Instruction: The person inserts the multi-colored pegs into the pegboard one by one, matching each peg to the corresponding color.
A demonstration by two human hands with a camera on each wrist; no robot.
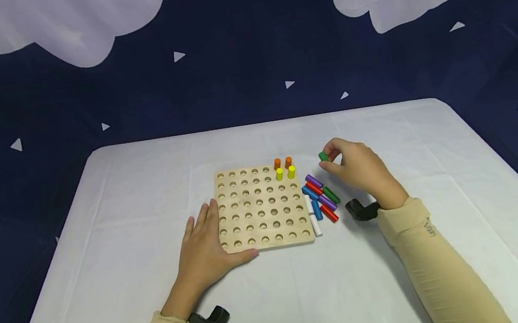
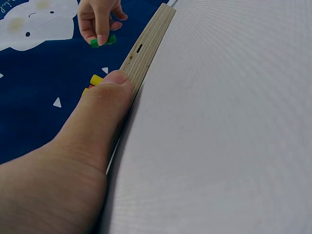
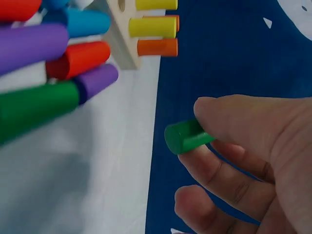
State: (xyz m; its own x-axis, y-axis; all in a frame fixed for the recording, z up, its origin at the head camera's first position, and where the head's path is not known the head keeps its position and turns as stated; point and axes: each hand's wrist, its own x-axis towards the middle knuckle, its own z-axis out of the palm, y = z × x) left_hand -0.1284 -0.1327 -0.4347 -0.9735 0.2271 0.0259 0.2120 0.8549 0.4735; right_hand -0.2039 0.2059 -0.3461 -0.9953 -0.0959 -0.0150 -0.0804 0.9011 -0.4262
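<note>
A square wooden pegboard (image 1: 252, 198) with rows of round holes lies flat on the table. My left hand (image 1: 204, 256) steadies it, fingers extended along its left edge and thumb against the front edge. In the left wrist view that thumb (image 2: 105, 105) touches the board's side. Between thumb and fingers, my right hand (image 1: 359, 166) pinches a green peg (image 3: 183, 136) in the air, beyond the board's back right corner. Two orange pegs (image 1: 289, 162) and two yellow pegs (image 1: 279, 174) stand upright in that corner's holes.
Loose pegs lie along the board's right side: purple (image 1: 313, 180), red (image 1: 329, 213), blue (image 1: 317, 210), white (image 1: 316, 225) and another green one (image 1: 331, 194). White cloth covers the table (image 1: 295, 297). A dark blue curtain (image 1: 237, 67) with white shapes hangs behind.
</note>
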